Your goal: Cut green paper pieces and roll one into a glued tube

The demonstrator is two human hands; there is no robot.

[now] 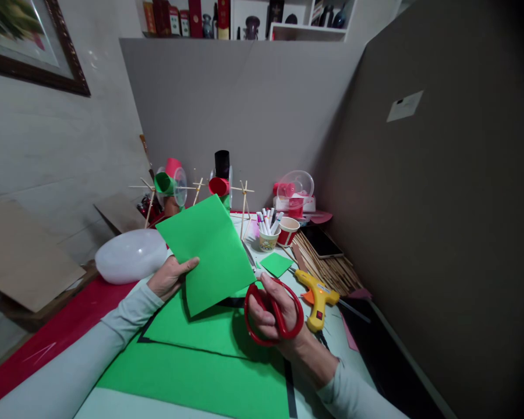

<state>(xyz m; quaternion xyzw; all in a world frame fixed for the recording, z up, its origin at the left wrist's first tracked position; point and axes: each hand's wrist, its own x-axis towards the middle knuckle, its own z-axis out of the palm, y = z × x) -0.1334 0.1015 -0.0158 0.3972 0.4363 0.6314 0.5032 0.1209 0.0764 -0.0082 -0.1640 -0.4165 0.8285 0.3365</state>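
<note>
My left hand (pixel 171 278) pinches a green sheet of craft paper (pixel 209 250) by its left edge, thumb on top, and holds it tilted above the table. Red-handled scissors (pixel 299 317) sit in my right hand (pixel 277 308), its fingers through the loops. The scissor blades lie at the sheet's right edge, partly hidden behind it. Larger green sheets (pixel 192 372) lie flat underneath, with black strips showing at their edges. A small green piece (pixel 276 265) rests on the table just beyond the scissors.
To the right lie a yellow glue gun (pixel 318 297), thin wooden sticks (pixel 332 267) and a dark tablet (pixel 322 241). Behind stand a cup of markers (pixel 269 238), a red-and-white paper cup (pixel 288 231) and stick-and-tube models (pixel 219 185). A white balloon (pixel 131 256) is at left.
</note>
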